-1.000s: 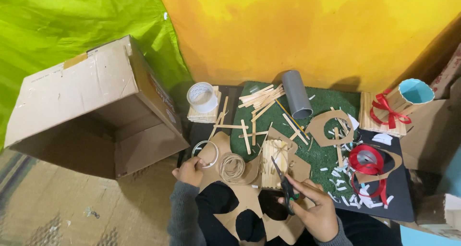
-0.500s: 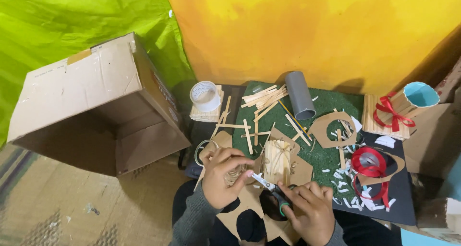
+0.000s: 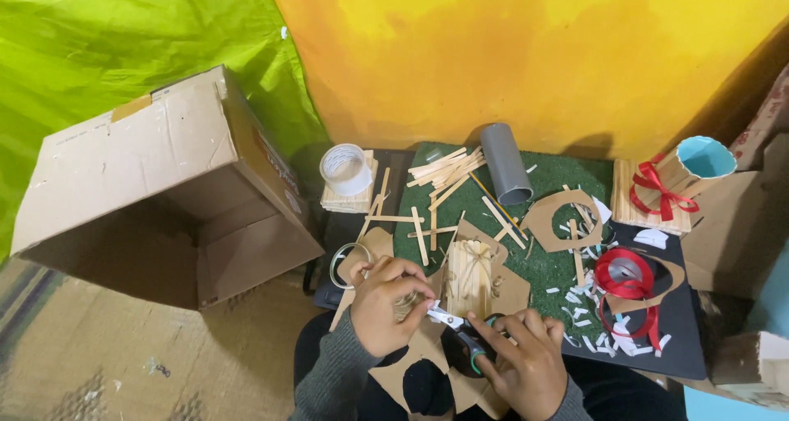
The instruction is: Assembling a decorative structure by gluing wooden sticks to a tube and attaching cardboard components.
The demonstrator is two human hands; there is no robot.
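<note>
Currently one pair of scissors is gripped by the right hand, one twine coil clenched in the left hand.

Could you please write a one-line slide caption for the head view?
Right hand works scissors beside the left hand, above cardboard cutouts and wooden sticks.

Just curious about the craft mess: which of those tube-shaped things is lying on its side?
The plain grey pipe on the green mat lies on its side. The blue-lined cup with the red bow stands upright at the right.
</note>
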